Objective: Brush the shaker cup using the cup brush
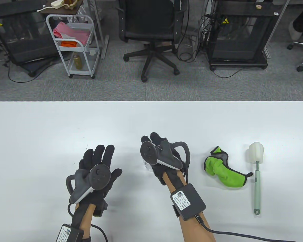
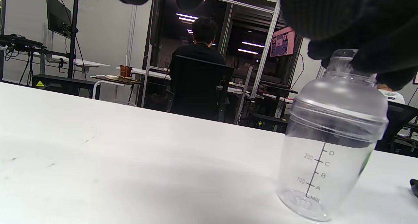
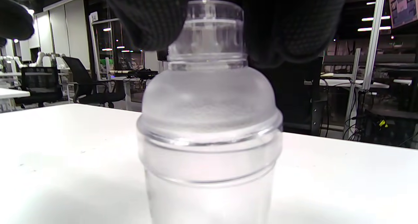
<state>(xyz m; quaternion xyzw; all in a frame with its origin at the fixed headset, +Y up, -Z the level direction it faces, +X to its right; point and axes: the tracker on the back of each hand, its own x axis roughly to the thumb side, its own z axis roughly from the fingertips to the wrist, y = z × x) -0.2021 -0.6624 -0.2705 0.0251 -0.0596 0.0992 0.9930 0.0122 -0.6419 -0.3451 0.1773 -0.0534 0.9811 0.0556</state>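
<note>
A clear plastic shaker cup (image 2: 329, 136) with a domed lid and a small top cap stands upright on the white table (image 1: 65, 131). My right hand (image 1: 154, 141) is over it and its fingers (image 3: 147, 18) grip the top cap; in the table view only a sliver of the cup (image 1: 147, 166) shows beneath the hand. My left hand (image 1: 103, 161) lies spread and empty to the cup's left, apart from it. The cup brush (image 1: 256, 174), with a white sponge head and a pale green handle, lies on the table far right of my right hand.
A green cloth with grey trim (image 1: 223, 169) lies crumpled between my right hand and the brush. Beyond the table's far edge stand an office chair (image 1: 151, 30), a white cart (image 1: 73, 42) and black equipment racks.
</note>
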